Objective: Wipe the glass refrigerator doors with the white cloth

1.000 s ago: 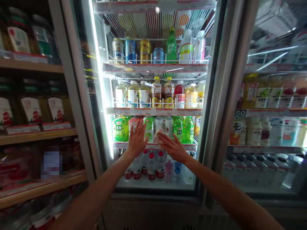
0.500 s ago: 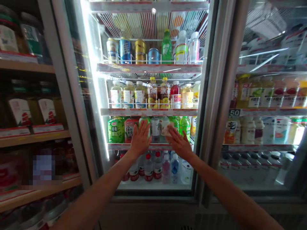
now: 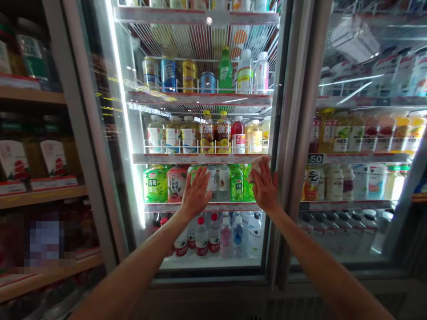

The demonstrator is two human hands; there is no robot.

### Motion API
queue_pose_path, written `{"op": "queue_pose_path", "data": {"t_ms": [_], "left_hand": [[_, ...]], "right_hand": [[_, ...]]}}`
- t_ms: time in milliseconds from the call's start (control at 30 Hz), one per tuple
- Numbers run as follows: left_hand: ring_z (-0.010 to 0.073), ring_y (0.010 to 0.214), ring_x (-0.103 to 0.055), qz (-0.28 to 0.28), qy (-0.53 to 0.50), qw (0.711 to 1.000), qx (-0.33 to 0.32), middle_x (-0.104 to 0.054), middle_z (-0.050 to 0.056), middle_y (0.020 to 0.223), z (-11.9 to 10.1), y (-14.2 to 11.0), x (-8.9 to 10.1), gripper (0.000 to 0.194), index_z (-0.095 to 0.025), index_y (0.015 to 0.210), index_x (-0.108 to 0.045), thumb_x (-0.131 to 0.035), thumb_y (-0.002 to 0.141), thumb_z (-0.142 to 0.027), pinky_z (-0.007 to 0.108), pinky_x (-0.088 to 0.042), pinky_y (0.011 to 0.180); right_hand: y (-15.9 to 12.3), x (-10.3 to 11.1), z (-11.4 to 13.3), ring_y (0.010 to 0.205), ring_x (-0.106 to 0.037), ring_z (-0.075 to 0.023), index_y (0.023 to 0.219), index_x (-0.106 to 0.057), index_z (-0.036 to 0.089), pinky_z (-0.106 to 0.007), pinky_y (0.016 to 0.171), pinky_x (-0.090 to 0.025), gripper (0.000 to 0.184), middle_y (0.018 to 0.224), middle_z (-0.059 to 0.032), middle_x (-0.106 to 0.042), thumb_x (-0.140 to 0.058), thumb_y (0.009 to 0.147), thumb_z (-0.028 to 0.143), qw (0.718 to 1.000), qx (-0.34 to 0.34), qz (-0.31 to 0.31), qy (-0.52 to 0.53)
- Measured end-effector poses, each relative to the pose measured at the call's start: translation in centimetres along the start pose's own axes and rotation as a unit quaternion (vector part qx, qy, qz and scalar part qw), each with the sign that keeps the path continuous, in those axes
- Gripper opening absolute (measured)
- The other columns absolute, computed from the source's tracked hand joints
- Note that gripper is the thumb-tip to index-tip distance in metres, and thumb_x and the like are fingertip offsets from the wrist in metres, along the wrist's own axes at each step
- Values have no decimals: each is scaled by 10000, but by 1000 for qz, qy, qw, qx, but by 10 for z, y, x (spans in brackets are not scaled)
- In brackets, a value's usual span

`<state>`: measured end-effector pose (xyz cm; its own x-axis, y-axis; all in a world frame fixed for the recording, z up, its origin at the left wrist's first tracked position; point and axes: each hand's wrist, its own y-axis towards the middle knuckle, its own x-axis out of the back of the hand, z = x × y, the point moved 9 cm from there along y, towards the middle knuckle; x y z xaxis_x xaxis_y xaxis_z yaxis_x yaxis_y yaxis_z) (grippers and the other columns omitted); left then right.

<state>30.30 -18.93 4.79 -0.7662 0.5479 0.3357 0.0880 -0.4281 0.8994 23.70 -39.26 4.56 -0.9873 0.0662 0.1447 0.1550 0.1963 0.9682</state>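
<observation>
My left hand (image 3: 196,193) lies flat against the glass door (image 3: 213,281) of a lit drinks fridge, fingers spread, holding nothing. Under the fingers of my right hand (image 3: 267,191) is a pale pinkish cloth (image 3: 258,164), pressed on the glass near the door's right edge. Part of the cloth is covered by those fingers. Behind the glass, at hand height, stand green bottles (image 3: 237,182) and a reddish-labelled bottle (image 3: 176,183).
Shelves of cans (image 3: 189,76) and bottles (image 3: 223,132) fill the fridge. A metal door frame (image 3: 302,133) divides it from a second glass-fronted fridge on the right. Wooden shelves (image 3: 43,195) with jars and bottles stand to the left.
My right hand has slid the cloth to the right across the glass, away from my left hand. My left hand stays flat on the door. The view has turned slightly right.
</observation>
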Motion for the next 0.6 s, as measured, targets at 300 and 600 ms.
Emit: {"op": "queue_pose_path", "data": {"t_ms": [300,600], "left_hand": [[231,1373,-122,3,11,1000,10,-259,137,1451,16,-4,4,619,-135,1398,-218,-437,831,-249,476,-112,1118],[225,1377,-119,-11,8,1000,27,-253,140,1453,25,1,11,599,-130,1391,-236,-428,839,-260,471,-122,1115]], "right_hand": [[-67,-6,22,1363,-221,-239,1337,-377,249,-494,1103,-203,510,1473,-77,-258,-428,838,155,999,20,42,10],[-11,4,-6,1375,-177,-258,1389,-277,224,-528,1077,-231,550,1499,-92,-167,-396,855,178,996,-75,-54,-2]]}}
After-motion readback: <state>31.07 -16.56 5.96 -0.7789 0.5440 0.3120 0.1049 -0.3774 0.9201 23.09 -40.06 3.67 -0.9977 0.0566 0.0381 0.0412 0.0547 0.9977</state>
